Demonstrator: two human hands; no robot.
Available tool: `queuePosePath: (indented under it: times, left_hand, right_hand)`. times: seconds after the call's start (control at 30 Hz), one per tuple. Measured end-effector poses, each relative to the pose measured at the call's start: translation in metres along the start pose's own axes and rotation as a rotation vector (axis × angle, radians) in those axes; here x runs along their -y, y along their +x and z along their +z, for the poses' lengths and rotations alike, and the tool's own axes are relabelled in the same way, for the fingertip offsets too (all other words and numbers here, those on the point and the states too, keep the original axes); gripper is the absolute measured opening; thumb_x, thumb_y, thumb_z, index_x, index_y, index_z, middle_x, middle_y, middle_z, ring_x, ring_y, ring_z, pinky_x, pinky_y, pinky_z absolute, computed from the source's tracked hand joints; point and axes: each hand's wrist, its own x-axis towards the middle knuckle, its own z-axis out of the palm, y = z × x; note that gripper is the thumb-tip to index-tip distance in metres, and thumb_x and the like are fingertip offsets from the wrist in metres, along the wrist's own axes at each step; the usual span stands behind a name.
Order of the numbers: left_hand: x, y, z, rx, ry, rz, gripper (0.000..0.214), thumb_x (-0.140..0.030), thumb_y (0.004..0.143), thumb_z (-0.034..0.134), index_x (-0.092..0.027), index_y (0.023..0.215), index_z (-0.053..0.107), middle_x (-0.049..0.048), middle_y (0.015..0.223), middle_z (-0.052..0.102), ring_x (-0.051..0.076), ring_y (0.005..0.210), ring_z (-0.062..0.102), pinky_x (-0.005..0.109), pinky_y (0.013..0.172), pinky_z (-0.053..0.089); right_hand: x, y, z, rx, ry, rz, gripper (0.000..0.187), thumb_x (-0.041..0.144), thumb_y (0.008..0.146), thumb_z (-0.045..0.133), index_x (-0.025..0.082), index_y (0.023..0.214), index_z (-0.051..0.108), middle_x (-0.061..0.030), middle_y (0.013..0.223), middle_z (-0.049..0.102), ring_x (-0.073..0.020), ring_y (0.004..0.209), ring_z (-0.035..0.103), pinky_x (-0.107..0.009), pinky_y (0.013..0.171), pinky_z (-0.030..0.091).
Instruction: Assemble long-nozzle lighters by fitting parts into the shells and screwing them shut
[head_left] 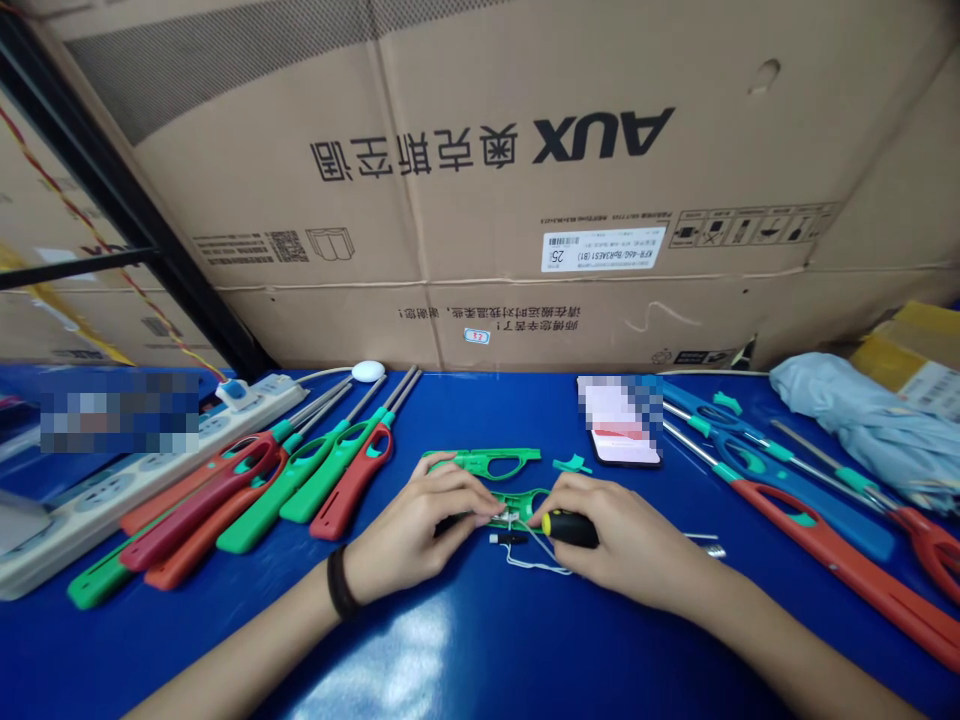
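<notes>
An opened green lighter shell half (531,503) lies on the blue table between my hands, small parts inside it. My left hand (416,515) grips its left end, fingertips pressed at the inner parts. A screwdriver (576,529) with a black and yellow handle is held in my right hand (626,535), its fingertips touching the shell's right end. Just below lies a small black part (504,539) with a white wire (534,566). Behind is the matching green shell half (517,463), beside a small green trigger piece (573,465).
Several gas lighters (330,470) lie at the left, near a white power strip (169,465). More lighters (825,535) lie at the right, with a phone (622,435) closer in. A big cardboard box (465,250) stands behind the table; a grey-blue bundle (855,420) sits far right.
</notes>
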Motion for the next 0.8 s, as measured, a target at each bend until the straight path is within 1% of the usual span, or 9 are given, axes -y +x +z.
queuePosePath:
  times: [0.13,0.23,0.37,0.47,0.63,0.8]
  left_hand:
    - [-0.0012,0.0012,-0.0009,0.015,0.004,-0.040,0.016,-0.015,0.091,0.055,-0.025,0.096,0.066,-0.0010,0.098,0.070,0.014,0.093,0.062,0.039,0.102,0.026]
    - [-0.0001,-0.0002,-0.0010,0.030,0.023,-0.051,0.018,-0.015,0.091,0.054,-0.026,0.098,0.066,-0.0013,0.099,0.070,0.015,0.094,0.062,0.041,0.103,0.024]
    - [0.0035,-0.0031,-0.0015,0.023,0.019,-0.040,0.018,-0.017,0.091,0.055,-0.027,0.103,0.064,-0.0017,0.100,0.069,0.014,0.095,0.062,0.040,0.104,0.025]
    - [0.0053,-0.0032,-0.0037,0.003,0.033,-0.008,0.021,-0.016,0.091,0.054,-0.028,0.106,0.063,-0.0015,0.100,0.069,0.014,0.096,0.062,0.042,0.106,0.023]
    - [0.0037,-0.0014,-0.0084,-0.068,0.074,0.029,0.024,-0.014,0.091,0.052,-0.027,0.108,0.063,-0.0003,0.101,0.070,0.015,0.095,0.064,0.044,0.110,0.020]
    - [0.0059,-0.0021,-0.0082,-0.071,0.010,-0.005,0.021,-0.019,0.091,0.055,-0.026,0.109,0.063,0.0005,0.103,0.070,0.016,0.097,0.065,0.042,0.107,0.027]
  right_hand:
    - [-0.0004,0.0015,0.0015,-0.002,0.007,0.016,0.023,0.014,0.074,0.057,0.026,0.090,0.068,0.0001,0.092,0.063,-0.0179,0.080,0.061,-0.028,0.071,0.044]
    - [-0.0006,0.0027,0.0019,-0.002,0.018,0.027,0.022,0.015,0.074,0.058,0.025,0.090,0.067,0.0000,0.093,0.064,-0.0187,0.083,0.061,-0.028,0.072,0.045]
    - [-0.0004,0.0020,0.0014,0.000,0.020,0.021,0.021,0.014,0.074,0.058,0.025,0.089,0.068,0.0000,0.092,0.064,-0.0183,0.082,0.061,-0.028,0.073,0.045]
    - [-0.0012,0.0012,0.0011,-0.003,0.025,0.015,0.022,0.013,0.074,0.057,0.026,0.089,0.068,0.0005,0.092,0.064,-0.0181,0.082,0.062,-0.028,0.073,0.045]
    - [-0.0036,0.0015,0.0009,-0.002,0.039,0.001,0.020,0.016,0.075,0.057,0.025,0.089,0.067,0.0002,0.093,0.064,-0.0185,0.083,0.061,-0.028,0.073,0.045]
    - [-0.0045,0.0011,0.0009,-0.004,0.046,-0.009,0.020,0.015,0.075,0.057,0.026,0.088,0.068,-0.0001,0.091,0.063,-0.0176,0.080,0.061,-0.028,0.072,0.045]
